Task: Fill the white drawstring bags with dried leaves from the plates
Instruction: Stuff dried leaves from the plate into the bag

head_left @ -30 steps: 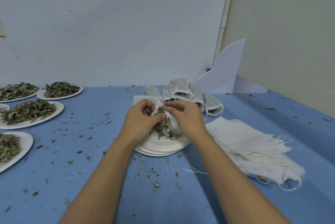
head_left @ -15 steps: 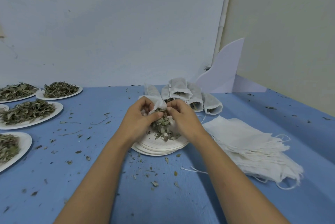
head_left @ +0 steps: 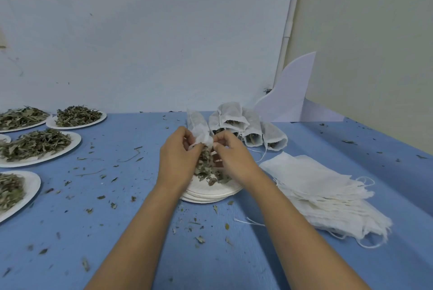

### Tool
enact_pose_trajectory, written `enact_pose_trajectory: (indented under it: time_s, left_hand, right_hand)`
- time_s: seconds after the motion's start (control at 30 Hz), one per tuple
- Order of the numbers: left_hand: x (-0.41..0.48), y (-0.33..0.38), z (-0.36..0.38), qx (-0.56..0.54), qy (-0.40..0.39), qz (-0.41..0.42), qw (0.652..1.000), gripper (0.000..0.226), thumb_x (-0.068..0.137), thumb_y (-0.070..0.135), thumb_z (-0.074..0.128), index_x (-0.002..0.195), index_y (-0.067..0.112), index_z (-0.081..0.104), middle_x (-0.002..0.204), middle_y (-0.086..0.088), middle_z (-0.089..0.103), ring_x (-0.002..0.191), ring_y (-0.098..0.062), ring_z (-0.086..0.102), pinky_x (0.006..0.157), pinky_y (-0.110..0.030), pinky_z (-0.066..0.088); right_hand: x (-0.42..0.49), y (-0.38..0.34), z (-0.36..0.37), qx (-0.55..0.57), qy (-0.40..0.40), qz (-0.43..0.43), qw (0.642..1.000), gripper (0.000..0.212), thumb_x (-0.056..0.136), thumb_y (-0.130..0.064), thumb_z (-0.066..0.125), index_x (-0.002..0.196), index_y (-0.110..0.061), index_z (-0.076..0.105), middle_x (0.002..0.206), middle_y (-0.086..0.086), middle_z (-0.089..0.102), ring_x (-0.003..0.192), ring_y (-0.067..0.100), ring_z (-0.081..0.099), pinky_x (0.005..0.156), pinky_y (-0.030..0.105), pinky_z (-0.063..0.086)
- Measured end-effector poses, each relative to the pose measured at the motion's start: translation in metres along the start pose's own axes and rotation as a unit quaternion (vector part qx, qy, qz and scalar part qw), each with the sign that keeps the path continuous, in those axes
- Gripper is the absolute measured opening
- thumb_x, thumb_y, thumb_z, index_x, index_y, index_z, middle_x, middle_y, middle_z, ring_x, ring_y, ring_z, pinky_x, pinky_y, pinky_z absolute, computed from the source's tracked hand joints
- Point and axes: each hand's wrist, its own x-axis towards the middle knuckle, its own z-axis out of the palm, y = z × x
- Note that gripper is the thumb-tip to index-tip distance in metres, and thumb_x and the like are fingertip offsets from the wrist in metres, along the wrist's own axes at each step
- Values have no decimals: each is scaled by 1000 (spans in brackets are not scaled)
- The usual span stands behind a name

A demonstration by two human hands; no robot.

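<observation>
Both my hands hold one white drawstring bag [head_left: 199, 125] above a stack of white paper plates [head_left: 210, 193] at the table's middle. My left hand [head_left: 179, 156] pinches the bag's mouth from the left and my right hand [head_left: 230, 156] grips it from the right. The bag's closed end points up and away. Dried leaves [head_left: 208, 170] lie heaped on the top plate under the bag's mouth, between my hands. A pile of flat empty bags [head_left: 321, 186] lies to the right. Several filled bags [head_left: 248, 125] lie behind my hands.
Several plates of dried leaves [head_left: 37, 144] stand along the left of the blue table [head_left: 117, 231]. Leaf crumbs are scattered over the cloth. A white curved card [head_left: 288, 95] leans in the back right corner against the wall.
Both hands have lifted the bag higher off the plate, so its closed end now sticks up, and the leaf heap under it shows more.
</observation>
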Motion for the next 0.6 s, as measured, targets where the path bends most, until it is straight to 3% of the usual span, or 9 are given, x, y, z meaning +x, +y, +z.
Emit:
enact_pose_trajectory:
  time_s: [0.03, 0.13, 0.2, 0.33, 0.43, 0.5, 0.6]
  left_hand:
    - [0, 1, 0, 3, -26, 5, 1000, 23, 83, 13, 67, 72, 22, 48, 67, 6, 47, 57, -4, 39, 53, -8, 35]
    - [1, 4, -3, -6, -91, 4, 996, 16, 83, 18, 66, 80, 25, 51, 79, 7, 54, 67, -7, 47, 57, -8, 37]
    - [3, 6, -8, -15, -126, 0, 992, 15, 81, 18, 66, 85, 27, 54, 87, 7, 58, 73, -8, 52, 58, -8, 39]
    - [3, 6, -12, 23, -174, 27, 984, 38, 67, 22, 83, 88, 32, 53, 97, 12, 58, 81, 5, 55, 63, -2, 39]
    - [2, 4, -13, 49, -183, 40, 981, 46, 61, 20, 87, 87, 35, 51, 101, 10, 57, 82, 6, 53, 65, -3, 40]
    - [2, 3, -14, 58, -170, 51, 982, 44, 62, 18, 86, 85, 32, 52, 98, 9, 59, 81, 1, 54, 63, -5, 40]
    - [2, 3, -16, 43, -143, 56, 987, 36, 64, 18, 86, 81, 28, 56, 89, 9, 61, 75, -3, 54, 63, -9, 40]
  right_hand:
    - [1, 0, 0, 20, 17, 18, 999, 15, 98, -10, 43, 92, -20, 53, 97, 5, 58, 75, 17, 58, 70, 32, 57]
    - [4, -1, -1, 76, 48, 57, 994, 15, 97, -7, 43, 91, -16, 54, 95, 5, 58, 67, 12, 57, 64, 30, 58]
    - [7, -1, -2, 89, 61, 67, 992, 18, 97, -5, 43, 87, -16, 54, 94, 5, 59, 66, 12, 59, 73, 37, 58]
    - [8, -2, -4, 43, 86, 79, 992, 22, 93, -2, 43, 81, -17, 54, 95, 6, 62, 82, 22, 65, 83, 47, 55]
    - [6, -4, -5, 72, 75, 96, 990, 29, 92, 2, 42, 71, -14, 54, 81, 3, 60, 66, 16, 62, 63, 34, 60]
    - [5, -6, -5, 95, 63, 114, 987, 30, 92, 4, 43, 69, -12, 54, 86, 5, 60, 64, 17, 62, 54, 26, 58]
    - [6, -9, -5, 133, 45, 137, 981, 21, 93, 4, 44, 79, -9, 55, 98, 12, 59, 67, 21, 65, 69, 36, 60]
